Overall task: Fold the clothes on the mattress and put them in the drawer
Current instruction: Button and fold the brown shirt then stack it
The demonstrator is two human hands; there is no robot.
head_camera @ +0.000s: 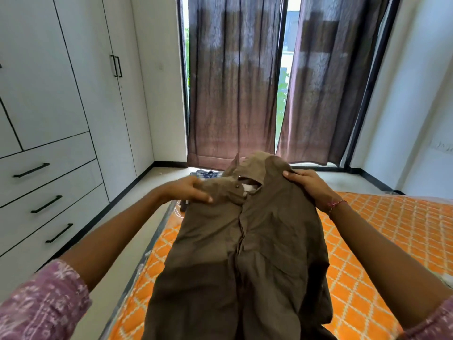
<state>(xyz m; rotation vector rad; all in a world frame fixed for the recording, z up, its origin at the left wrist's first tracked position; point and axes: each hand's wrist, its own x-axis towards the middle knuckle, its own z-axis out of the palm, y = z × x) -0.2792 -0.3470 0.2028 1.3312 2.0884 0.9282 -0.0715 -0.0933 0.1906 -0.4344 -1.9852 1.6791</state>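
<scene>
Both hands grip olive shirt (pixel 245 241) — drawers (pixel 49 202) closed, mattress (pixel 392 229) beneath

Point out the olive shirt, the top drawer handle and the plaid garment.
olive shirt (pixel 245 241): head view, front placket.
top drawer handle (pixel 31 170): head view, bar middle.
plaid garment (pixel 206 173): head view, visible fold.

Shirt (pixel 245 253) hem beyond the picture's bottom edge

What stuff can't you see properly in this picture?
Head view only:
- Checked clothes beyond the brown shirt: mostly hidden by shirt and left hand.
- Shirt's hem: cut off by the bottom edge.
- Mattress: its middle is covered by the shirt.
- Drawers: shut, so contents unseen.
- Right hand: fingertips tucked behind fabric.
</scene>
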